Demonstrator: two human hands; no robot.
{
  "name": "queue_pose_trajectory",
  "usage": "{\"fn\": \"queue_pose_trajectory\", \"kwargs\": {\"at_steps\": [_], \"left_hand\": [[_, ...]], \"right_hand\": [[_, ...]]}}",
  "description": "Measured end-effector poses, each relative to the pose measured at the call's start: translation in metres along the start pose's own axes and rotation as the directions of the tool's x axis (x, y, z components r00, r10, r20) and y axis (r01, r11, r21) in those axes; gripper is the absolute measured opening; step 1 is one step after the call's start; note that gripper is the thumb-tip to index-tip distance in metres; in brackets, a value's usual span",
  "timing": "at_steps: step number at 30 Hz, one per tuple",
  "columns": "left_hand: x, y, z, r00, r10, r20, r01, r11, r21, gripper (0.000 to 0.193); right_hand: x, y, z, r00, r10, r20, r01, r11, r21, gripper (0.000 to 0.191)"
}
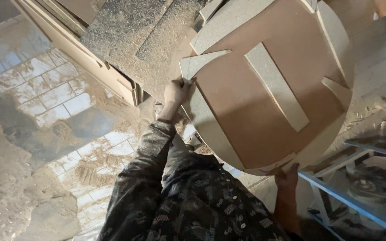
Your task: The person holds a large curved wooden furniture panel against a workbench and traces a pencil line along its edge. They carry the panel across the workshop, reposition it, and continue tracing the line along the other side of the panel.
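Dark patterned sleeve (pixel 157 178) fills the lower frame, nearest the lens. My left hand (pixel 176 92) grips the far-left rim of a large round brown board (pixel 255 120), fingers curled narrow over the edge beside a pale wedge offcut (pixel 202 62). My right hand (pixel 287 178) clamps the near rim from below; its fingers are hidden, so I cannot tell their spread. Board held tilted off the floor, between both hands, with a pale strip (pixel 277 87) lying across its face. Sawdust-covered sheets (pixel 130 31) lean beyond; tiled floor (pixel 45 98) is dusted. Judgement: carrying or positioning step. Next move calls for a steady two-handed grip, keeping loose strips from sliding off.
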State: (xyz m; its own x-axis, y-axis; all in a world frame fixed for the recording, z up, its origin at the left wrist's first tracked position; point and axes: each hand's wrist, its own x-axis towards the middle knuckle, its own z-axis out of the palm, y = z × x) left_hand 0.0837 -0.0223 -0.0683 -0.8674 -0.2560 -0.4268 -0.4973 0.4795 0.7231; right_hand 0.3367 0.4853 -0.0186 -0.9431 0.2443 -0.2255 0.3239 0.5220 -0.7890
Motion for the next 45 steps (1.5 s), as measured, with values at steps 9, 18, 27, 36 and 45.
{"fn": "queue_pose_trajectory", "kwargs": {"at_steps": [9,18,27,36,45], "left_hand": [[0.021,0.017,-0.017,0.998,0.009,0.067,-0.016,0.995,0.100,0.043],[0.050,0.027,-0.019,0.993,-0.049,0.107,0.035,0.991,0.132,0.045],[0.069,0.037,-0.018,0.996,-0.007,0.094,-0.008,0.988,0.154,0.051],[0.086,0.037,-0.023,0.972,-0.105,0.210,0.054,0.971,0.234,0.047],[0.087,0.042,-0.033,0.973,-0.088,0.214,0.053,0.985,0.165,0.051]], "right_hand": [[-0.008,0.004,0.024,0.889,0.401,0.220,-0.297,0.140,0.945,0.059],[-0.016,-0.016,0.049,0.906,0.402,0.129,-0.266,0.306,0.914,0.066],[-0.016,-0.031,0.052,0.876,0.447,0.181,-0.262,0.124,0.957,0.064],[-0.017,-0.018,0.066,0.942,0.290,0.168,-0.240,0.233,0.942,0.064],[-0.018,-0.039,0.079,0.909,0.411,0.062,-0.218,0.343,0.914,0.064]]}}
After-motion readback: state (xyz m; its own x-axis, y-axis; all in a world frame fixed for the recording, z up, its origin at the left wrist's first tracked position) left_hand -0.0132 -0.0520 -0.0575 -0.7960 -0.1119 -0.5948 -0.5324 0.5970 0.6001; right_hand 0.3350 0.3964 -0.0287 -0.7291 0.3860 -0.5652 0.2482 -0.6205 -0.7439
